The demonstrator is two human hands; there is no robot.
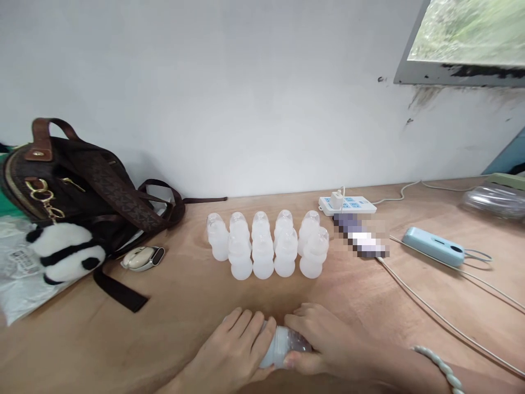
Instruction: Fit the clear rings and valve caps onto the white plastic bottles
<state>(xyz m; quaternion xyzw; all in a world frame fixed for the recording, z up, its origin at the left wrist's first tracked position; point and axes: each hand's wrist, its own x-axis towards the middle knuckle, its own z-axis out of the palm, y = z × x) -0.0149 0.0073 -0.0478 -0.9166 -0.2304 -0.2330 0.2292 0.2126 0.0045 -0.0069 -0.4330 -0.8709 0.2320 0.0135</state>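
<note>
A small baby bottle (280, 346) with a milky white body and a clear cap lies sideways between my hands, low in the view. My left hand (235, 347) wraps over its white body and hides that end. On the clear cap, the fingers and thumb of my right hand (315, 339) are closed. Beyond my hands, several like bottles (263, 254) stand upright in two rows, each with a translucent domed top.
To the left sit a dark backpack (98, 180) with a panda charm (65, 251), and a smartwatch (144, 257). On the right are a power strip (348, 205), a pixelated item (361, 236), a light-blue device (435, 246) and a white cable (435, 314). A wall (246, 98) stands behind.
</note>
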